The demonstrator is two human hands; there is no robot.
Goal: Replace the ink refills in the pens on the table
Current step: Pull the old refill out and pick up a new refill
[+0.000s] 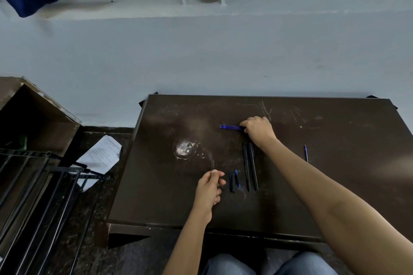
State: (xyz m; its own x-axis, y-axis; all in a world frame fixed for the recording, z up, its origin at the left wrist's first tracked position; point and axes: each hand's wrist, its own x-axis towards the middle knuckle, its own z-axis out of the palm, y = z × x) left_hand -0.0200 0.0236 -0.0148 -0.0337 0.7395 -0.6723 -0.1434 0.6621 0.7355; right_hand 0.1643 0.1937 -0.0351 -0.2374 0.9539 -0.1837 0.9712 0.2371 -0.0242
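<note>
Denim knees [230,263] at a scuffed dark tabletop [156,196], left hand [209,190] curled (can't tell if it holds anything), right hand [259,129] gripping thin blue refills [230,127] toward the back edge.

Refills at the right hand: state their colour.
Blue. The refills at the right hand show best in the head view.

Printed papers [101,156] lie on the dark floor [100,207] by a black wire rack [26,153] and a brown box [38,114].
</note>
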